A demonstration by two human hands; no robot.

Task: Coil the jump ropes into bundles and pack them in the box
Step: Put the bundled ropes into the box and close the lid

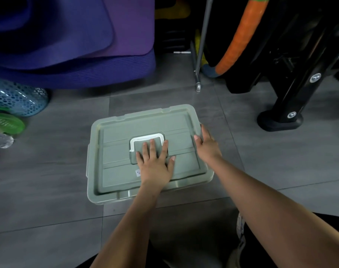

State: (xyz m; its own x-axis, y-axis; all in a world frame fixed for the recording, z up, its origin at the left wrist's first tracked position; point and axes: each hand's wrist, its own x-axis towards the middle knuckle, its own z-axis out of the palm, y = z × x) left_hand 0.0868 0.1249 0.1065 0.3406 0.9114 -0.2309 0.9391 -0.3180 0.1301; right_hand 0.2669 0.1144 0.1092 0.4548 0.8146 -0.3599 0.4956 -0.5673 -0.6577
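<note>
While lid point(145, 122) sits shut on grey-green box point(99, 198), resting on floor point(48, 171), no jump ropes anywhere in view. Cannot tell whether already packed inside or not yet gathered. Left hand point(155, 163) flat on lid's middle, straight fingers pressing over white handle point(145, 136); a released grip, grasping nothing. Right hand point(206, 145) laid along lid's right edge, fingers mostly straight, seemingly pressing rather than grasping. Judged from this: either closing after packing, near the end, or about to open at the start. Beyond box's far side, purple mats point(77, 45); beyond its far right corner, black frame point(292, 89).
</note>
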